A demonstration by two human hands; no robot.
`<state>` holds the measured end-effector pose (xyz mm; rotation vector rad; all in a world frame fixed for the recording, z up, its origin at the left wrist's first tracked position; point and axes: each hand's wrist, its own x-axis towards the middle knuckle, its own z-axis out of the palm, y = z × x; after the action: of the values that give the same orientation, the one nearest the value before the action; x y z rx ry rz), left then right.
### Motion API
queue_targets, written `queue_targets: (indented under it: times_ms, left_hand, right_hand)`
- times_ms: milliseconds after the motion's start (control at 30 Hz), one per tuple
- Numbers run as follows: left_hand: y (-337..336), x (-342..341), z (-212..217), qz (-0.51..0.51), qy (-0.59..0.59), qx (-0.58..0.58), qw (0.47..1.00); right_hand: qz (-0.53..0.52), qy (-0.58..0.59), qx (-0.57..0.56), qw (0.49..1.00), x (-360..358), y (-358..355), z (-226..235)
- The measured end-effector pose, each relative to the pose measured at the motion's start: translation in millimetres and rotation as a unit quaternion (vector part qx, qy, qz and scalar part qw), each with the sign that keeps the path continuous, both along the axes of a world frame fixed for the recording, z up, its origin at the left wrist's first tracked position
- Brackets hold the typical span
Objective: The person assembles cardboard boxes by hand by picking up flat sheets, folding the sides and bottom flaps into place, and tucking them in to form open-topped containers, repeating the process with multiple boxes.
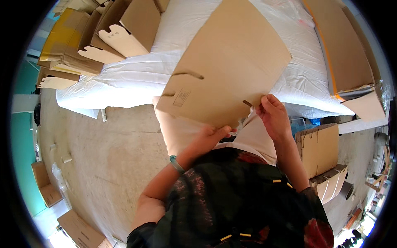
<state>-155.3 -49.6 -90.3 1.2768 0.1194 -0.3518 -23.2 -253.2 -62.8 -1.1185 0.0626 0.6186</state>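
Note:
A large tan cardboard sheet (pixel 231 62) leans up from my lap against the white-covered surface. It has narrow slots cut in near its lower edge and a small printed box at its lower left. My right hand (pixel 273 115) pinches the sheet's lower right corner, beside one of the slots. At the bottom edge, my left hand (pixel 213 137) is closed on the cardboard; it is slightly blurred, and part of its grip is hidden. A pale green bangle (pixel 177 164) circles my left wrist.
White sheeting (pixel 120 82) covers the surface ahead. Open cardboard boxes (pixel 128 39) stand on it at the left, and a long carton (pixel 345 45) lies at the right. Folded cardboard pieces (pixel 318 149) stand beside me on the right. Another carton (pixel 80 229) is on the floor behind left.

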Motion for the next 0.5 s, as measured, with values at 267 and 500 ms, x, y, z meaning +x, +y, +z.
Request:
queue_targets:
  times_ms: [267,500]
  left_hand:
    - [60,-2,-1,0.154,-0.111,-0.07,0.979]
    - [99,25,48,0.237,-0.117,-0.02,0.964]
  right_hand:
    - [-0.005,-0.042,-0.043,0.998,10,-12,5]
    - [0.024,-0.051,-0.006,0.998,18,-22,2]
